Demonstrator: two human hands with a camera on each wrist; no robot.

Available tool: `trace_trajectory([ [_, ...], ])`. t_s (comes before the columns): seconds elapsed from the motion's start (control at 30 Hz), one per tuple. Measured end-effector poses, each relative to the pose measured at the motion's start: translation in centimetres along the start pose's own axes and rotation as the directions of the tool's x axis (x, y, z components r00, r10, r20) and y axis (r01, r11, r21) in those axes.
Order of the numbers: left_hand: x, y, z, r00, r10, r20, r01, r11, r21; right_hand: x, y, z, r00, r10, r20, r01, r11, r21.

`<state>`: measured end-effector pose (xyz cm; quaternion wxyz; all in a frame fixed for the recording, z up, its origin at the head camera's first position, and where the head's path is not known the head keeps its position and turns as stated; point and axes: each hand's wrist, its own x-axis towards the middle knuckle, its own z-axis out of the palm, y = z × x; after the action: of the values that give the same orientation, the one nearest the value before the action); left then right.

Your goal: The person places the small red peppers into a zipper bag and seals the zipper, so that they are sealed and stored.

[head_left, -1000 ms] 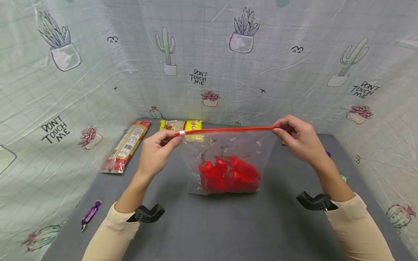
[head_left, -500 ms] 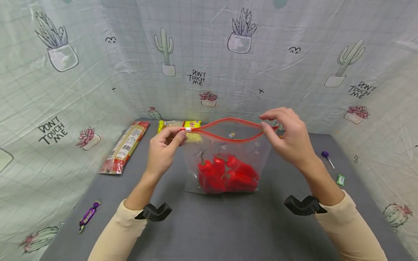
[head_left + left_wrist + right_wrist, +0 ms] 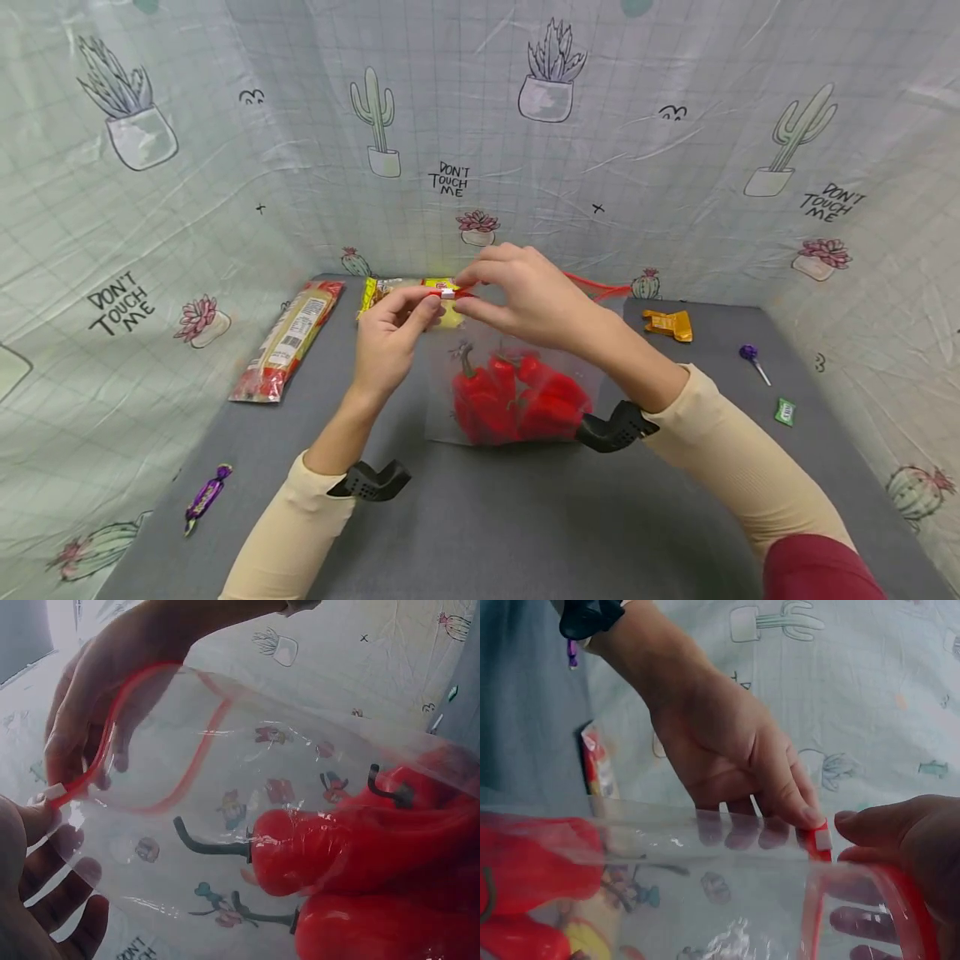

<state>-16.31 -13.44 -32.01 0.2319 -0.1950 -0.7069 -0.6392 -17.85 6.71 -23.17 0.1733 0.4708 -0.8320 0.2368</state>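
A clear zip bag point(image 3: 440, 421) stands upright on the grey table with several red peppers point(image 3: 483, 404) inside. Its red-edged mouth gapes in both wrist views. At its left corner sits a white slider point(image 3: 447, 293). My left hand point(image 3: 386, 342) pinches that corner between thumb and index finger, beside the slider; its other fingers lie behind the film. My right hand point(image 3: 532, 292) reaches across the mouth, thumb and index finger apart on either side of the zip near the slider. A small gap separates the right thumb from the slider in the right wrist view.
A long red-and-clear food packet point(image 3: 288, 342) lies at the left, and a yellow packet point(image 3: 371, 296) behind the bag. A purple wrapped candy point(image 3: 206, 500) is front left. On the right are an orange wrapper point(image 3: 667, 325), a purple lollipop point(image 3: 750, 356) and a green sweet point(image 3: 785, 412).
My right hand has let go of the bag's right corner and moved left to the slider. The zip edges have parted into an open mouth. My left hand keeps its pinch, shifted slightly right.
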Motion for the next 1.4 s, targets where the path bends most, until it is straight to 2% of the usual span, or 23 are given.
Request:
trace_trajectory([
  [0.17,0.0,0.0,0.0,0.999,0.048,0.0,-0.048,0.999,0.001,1.3,-0.4,0.3,1.0,-0.01,0.006,0.01,0.999,-0.038],
  [0.27,-0.1,1.6,0.1,0.997,0.078,0.007,-0.078,0.996,0.033,1.6,-0.5,0.3,1.0,0.001,0.024,0.001,0.998,-0.057],
  [0.4,-0.2,3.9,0.0,0.995,0.095,0.009,-0.095,0.988,0.119,1.7,-0.7,0.2,0.996,0.045,0.077,-0.038,0.996,-0.083],
  [0.6,-0.2,4.9,-0.2,0.992,0.126,0.027,-0.129,0.954,0.271,1.7,-0.9,0.1,0.99,0.081,0.118,-0.072,0.994,-0.083],
  [0.77,-0.1,3.7,-0.5,0.984,0.175,0.041,-0.179,0.934,0.31,1.8,-1.0,0.1,0.986,0.092,0.14,-0.086,0.995,-0.052],
  [0.9,0.0,2.4,-1.0,0.975,0.206,0.082,-0.222,0.915,0.338,1.6,-0.9,0.0,0.986,0.083,0.146,-0.074,0.995,-0.063],
  [1.03,0.0,2.2,-1.2,0.961,0.255,0.106,-0.276,0.89,0.364,1.5,-0.9,0.0,0.987,0.047,0.153,-0.036,0.997,-0.072],
  [1.17,0.0,2.3,-1.3,0.948,0.302,0.1,-0.318,0.878,0.359,1.5,-1.0,-0.1,0.987,0.001,0.159,0.015,0.995,-0.098],
  [1.27,0.0,2.4,-1.4,0.945,0.315,0.09,-0.326,0.88,0.346,1.4,-0.9,-0.4,0.988,-0.019,0.154,0.038,0.992,-0.122],
  [1.4,0.2,2.0,-2.3,0.961,0.275,0.038,-0.274,0.915,0.296,0.9,-0.2,-1.0,0.988,-0.006,0.152,0.025,0.992,-0.124],
])
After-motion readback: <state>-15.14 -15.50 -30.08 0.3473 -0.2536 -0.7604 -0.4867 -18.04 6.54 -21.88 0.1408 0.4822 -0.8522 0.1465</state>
